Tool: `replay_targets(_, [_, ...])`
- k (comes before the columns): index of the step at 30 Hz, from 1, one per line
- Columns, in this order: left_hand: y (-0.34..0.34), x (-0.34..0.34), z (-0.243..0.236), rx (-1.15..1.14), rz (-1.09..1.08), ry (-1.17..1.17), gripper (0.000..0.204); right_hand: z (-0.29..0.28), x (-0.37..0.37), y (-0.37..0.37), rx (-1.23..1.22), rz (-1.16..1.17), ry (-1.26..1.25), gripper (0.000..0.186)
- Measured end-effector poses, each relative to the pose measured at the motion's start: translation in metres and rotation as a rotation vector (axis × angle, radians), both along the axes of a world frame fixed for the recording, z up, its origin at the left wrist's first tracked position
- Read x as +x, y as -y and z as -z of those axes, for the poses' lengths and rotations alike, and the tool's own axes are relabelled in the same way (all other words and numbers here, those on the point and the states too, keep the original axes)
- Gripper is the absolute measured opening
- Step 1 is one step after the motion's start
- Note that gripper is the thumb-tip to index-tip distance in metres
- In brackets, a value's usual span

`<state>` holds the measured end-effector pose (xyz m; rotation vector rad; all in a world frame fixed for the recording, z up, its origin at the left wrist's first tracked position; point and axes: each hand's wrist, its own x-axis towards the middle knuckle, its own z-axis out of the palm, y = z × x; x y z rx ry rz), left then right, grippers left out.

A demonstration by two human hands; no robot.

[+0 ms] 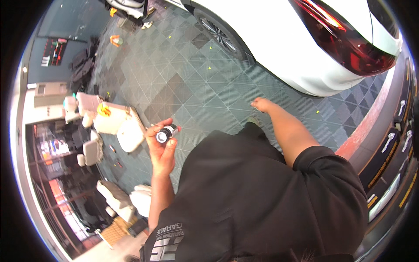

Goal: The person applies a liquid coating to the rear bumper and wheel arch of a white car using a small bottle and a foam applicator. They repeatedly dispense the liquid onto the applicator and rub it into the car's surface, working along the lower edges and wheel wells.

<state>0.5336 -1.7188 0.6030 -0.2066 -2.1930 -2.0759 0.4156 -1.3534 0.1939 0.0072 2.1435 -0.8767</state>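
Observation:
My left hand (161, 150) is wrapped around a short black-and-silver flashlight (164, 134), with its round pale end facing up toward me. The thumb and fingers close around its sides. Farther out, on the right, my right hand (262, 105) hangs over the floor with its fingers curled together. Whatever may be between those fingers is too small to make out. Neither hand touches the white car (279, 48), whose rear wheel (218, 34) and red tail light (345, 39) are ahead of me to the right.
Cream car seats (131, 133) stand on the grey tiled floor (187, 87) at the left, with a yellow cloth (104, 109) on one. Small yellow bits are scattered about. Another person's shoe (147, 25) shows at the far left. Dark boxes (384, 153) line the right side.

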Motion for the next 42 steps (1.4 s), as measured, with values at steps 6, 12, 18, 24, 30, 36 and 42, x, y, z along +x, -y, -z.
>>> replay_targets(6, [0.046, -0.070, 0.053, -0.025, 0.134, 0.213, 0.052, -0.090, -0.045, 0.097, -0.109, -0.030, -0.088, 0.059])
replay_targets(12, [0.059, -0.207, 0.112, -0.125, 0.703, 0.333, 0.054, -0.026, -0.007, 0.073, -0.030, 0.552, 0.067, 0.056])
replay_targets(18, [0.073, -0.323, 0.220, -0.138, 1.087, 0.480, 0.055, 0.043, 0.043, 0.112, -0.018, 1.326, -0.064, 0.059])
replay_targets(24, [0.036, -0.366, 0.376, -0.238, 1.277, 0.568, 0.055, 0.196, 0.037, 0.174, -0.081, 1.838, -0.266, 0.058])
replay_targets(30, [0.018, -0.364, 0.575, -0.179, 1.248, 0.476, 0.050, 0.338, -0.040, 0.135, -0.127, 2.208, -0.600, 0.053])
replay_targets(36, [-0.005, -0.372, 0.721, -0.266, 1.281, 0.479, 0.047, 0.415, -0.068, -0.007, -0.015, 2.339, -1.225, 0.056])
replay_targets(42, [-0.024, -0.377, 0.792, -0.212, 1.202, 0.479, 0.049, 0.354, -0.066, -0.086, 0.332, 2.101, -1.585, 0.057])
